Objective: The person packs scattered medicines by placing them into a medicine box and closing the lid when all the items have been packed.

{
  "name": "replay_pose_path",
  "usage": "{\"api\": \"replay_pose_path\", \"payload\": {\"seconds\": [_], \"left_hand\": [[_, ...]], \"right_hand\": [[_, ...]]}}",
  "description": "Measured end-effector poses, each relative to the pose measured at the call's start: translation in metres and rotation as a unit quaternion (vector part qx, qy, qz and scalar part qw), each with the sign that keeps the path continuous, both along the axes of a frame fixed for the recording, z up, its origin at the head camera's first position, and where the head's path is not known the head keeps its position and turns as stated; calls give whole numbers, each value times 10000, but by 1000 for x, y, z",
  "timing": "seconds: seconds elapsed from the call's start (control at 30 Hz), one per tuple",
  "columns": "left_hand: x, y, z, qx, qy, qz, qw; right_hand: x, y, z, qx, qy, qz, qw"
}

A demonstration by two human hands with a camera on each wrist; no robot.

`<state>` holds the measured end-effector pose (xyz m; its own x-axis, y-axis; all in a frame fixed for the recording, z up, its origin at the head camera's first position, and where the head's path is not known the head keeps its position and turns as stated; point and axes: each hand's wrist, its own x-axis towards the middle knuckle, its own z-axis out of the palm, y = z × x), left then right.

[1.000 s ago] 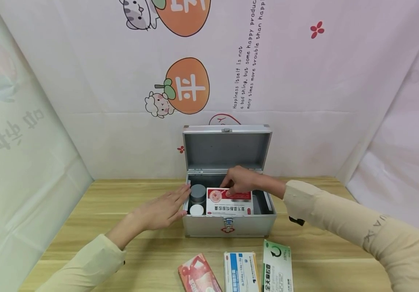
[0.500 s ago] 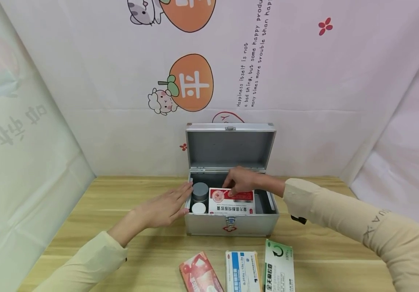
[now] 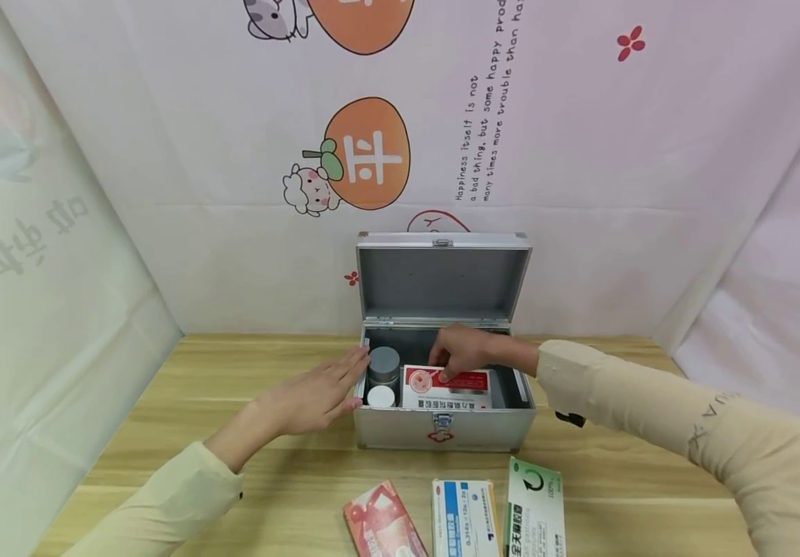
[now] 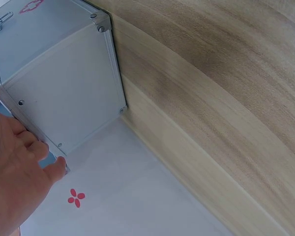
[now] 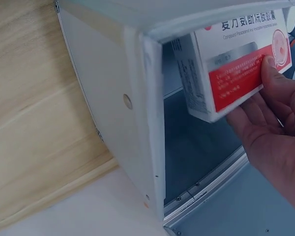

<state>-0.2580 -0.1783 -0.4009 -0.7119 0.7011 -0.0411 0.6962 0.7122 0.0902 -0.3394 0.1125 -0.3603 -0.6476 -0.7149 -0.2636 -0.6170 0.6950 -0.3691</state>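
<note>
A silver metal first-aid case [image 3: 400,430] stands with its lid [image 3: 442,286] raised. My right hand [image 3: 461,348] reaches inside it and pinches a red and white medicine box [image 3: 445,387] by its upper edge. The right wrist view shows the thumb on the printed front of the medicine box [image 5: 236,64] and the fingers behind. At the case's left side, my left hand [image 3: 312,394] rests with extended fingers along the rim; the left wrist view has its fingertips [image 4: 39,150] right at that edge. A grey-lidded jar [image 3: 384,362] and a white-capped bottle [image 3: 381,397] stand inside at the left.
In front of the case, a pink box [image 3: 386,522], a blue and white box [image 3: 466,518] and a green and white box [image 3: 535,510] lie on the wooden table [image 3: 254,495]. A printed white cloth [image 3: 567,155] hangs behind.
My right hand has lowered the red and white medicine box deeper into the case. The left hand keeps its place at the rim. The head view has shifted slightly.
</note>
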Motion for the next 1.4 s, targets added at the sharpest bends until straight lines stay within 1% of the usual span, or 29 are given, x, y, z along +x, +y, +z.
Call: {"api": "replay_pose_path", "payload": {"seconds": [0.3,0.53,0.77,1.2,1.4], "left_hand": [[0,1,2,1,14,-12,10000],[1,2,4,-4,-22,12,10000],[-1,2,3,1,-4,-1,10000],[-2,-1,-1,6,-83,38,10000],[-2,-1,-1,39,-68,21,10000]], "right_hand": [[-5,-7,-1,262,-171,-40,9995],[-4,-11,-2,538,-352,-126,9979],[-7,-12,-10,550,-578,-143,9967],[-12,-19,-17,774,-634,-33,9950],[-12,-22,-21,890,-791,-211,9927]]}}
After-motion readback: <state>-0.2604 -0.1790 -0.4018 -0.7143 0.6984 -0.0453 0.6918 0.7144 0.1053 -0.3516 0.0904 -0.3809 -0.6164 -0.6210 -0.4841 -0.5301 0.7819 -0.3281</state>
